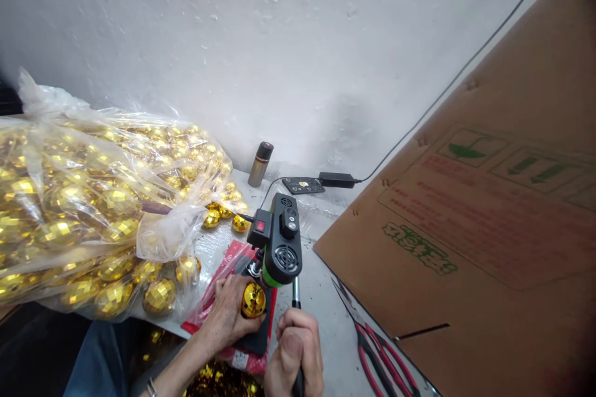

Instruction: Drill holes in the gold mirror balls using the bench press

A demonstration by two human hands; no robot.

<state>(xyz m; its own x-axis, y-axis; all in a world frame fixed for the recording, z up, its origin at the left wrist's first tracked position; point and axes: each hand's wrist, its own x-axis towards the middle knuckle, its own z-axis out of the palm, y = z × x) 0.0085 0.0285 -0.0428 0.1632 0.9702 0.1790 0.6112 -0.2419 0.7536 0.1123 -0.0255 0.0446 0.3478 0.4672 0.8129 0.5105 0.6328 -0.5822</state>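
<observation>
My left hand [227, 311] is closed around a gold faceted ball [254, 299], with fingers and thumb on its sides. It sits just in front of a small black bench machine [282, 242] with round vents, a red switch and a green band. My right hand [296, 350] is wrapped round the black handle of a metal rod [296, 290]. The rod's upper end runs up beside the machine; whether it joins it is hidden. Under the ball and the machine's base lies a red plastic packet [233, 255].
A clear bag of gold balls [97, 198] fills the left, with loose gold balls [239, 223] near its mouth. Scissors [377, 347] with red handles lie beside a large cardboard box [465, 198]. By the wall are a bottle [259, 164] and a cabled black adapter [337, 180].
</observation>
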